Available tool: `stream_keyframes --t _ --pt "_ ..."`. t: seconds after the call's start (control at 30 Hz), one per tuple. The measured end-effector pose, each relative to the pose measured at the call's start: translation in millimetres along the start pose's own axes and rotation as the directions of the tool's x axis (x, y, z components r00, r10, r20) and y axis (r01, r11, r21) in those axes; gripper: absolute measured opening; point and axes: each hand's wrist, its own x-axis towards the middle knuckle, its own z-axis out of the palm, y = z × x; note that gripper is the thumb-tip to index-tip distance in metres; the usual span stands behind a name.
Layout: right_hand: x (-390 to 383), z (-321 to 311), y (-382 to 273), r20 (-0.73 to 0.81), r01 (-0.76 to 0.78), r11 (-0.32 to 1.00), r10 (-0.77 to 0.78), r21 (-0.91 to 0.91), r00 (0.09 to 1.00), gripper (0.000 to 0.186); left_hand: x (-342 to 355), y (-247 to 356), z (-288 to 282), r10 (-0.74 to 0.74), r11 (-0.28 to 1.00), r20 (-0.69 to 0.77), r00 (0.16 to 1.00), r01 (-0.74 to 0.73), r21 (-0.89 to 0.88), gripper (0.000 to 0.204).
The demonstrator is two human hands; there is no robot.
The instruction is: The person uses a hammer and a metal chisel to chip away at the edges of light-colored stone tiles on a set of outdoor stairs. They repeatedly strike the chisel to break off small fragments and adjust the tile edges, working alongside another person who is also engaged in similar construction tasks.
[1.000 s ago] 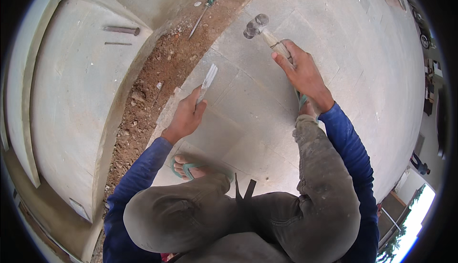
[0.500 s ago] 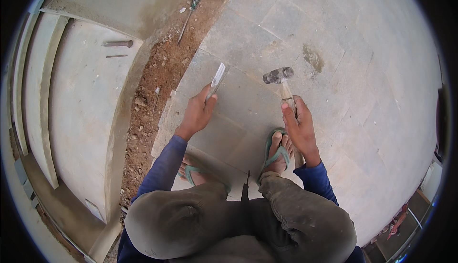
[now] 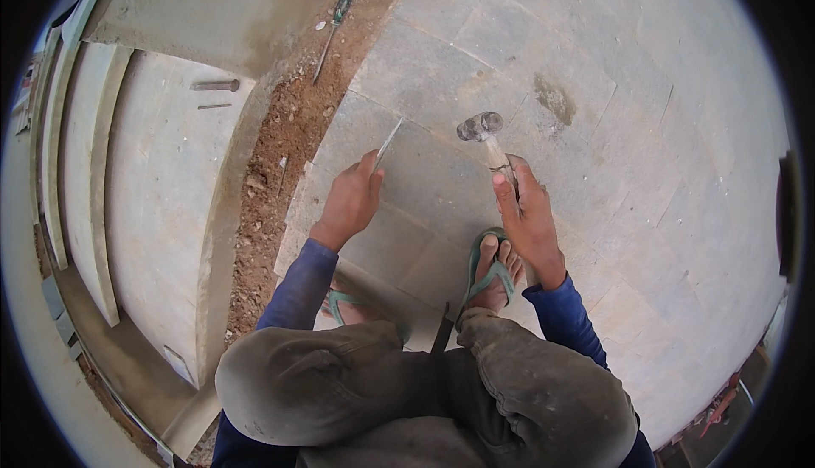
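Bare paving (image 3: 645, 179) lies open at right, dirt strip (image 3: 272, 171) edging left; left hand (image 3: 350, 201) grips the thin chisel (image 3: 388, 143), right hand (image 3: 528, 218) clasps the steel-headed hammer (image 3: 480, 127).

Person squats on stone paving (image 3: 594, 171). Left hand (image 3: 350, 201) grips flat chisel (image 3: 388, 143), tip on a slab at frame centre. Right hand (image 3: 528, 213) holds hammer (image 3: 484, 133), head raised just right of chisel. Screwdriver (image 3: 333, 27) lies on dirt strip (image 3: 272, 154), upper left. Green sandal (image 3: 488, 269) below right hand.
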Motion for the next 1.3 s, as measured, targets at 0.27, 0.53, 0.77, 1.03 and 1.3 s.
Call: stream_keyframes --t 0.27,0.53,0.77,1.03,1.3 --pt "30.5 42.8 -24.6 0.052 0.253 0.959 -0.248 -0.125 0.967 0.036 2.4 6.6 3.5 -0.063 0.997 0.023 0.998 0.063 0.040 0.020" --pt "48.6 59.4 -27.0 0.080 0.269 0.942 -0.258 -0.199 0.963 0.036 -0.3 -0.3 7.0 -0.083 0.995 0.038 0.996 0.080 0.058 0.019" --pt "42.5 52.6 -30.6 0.112 0.280 0.927 -0.260 -0.249 0.959 0.037 1.2 -1.1 9.0 -0.049 0.998 0.028 0.998 0.047 0.045 0.021" --pt "43.5 54.8 -31.2 0.078 0.298 0.925 -0.288 -0.234 0.955 0.038 2.3 -4.0 9.1 -0.044 0.997 0.040 0.998 0.041 0.067 0.020" --pt "44.9 53.9 -36.8 0.094 0.264 0.932 -0.248 -0.250 0.964 0.038 4.3 0.8 7.0 -0.079 0.995 0.066 0.995 0.075 0.059 0.020"
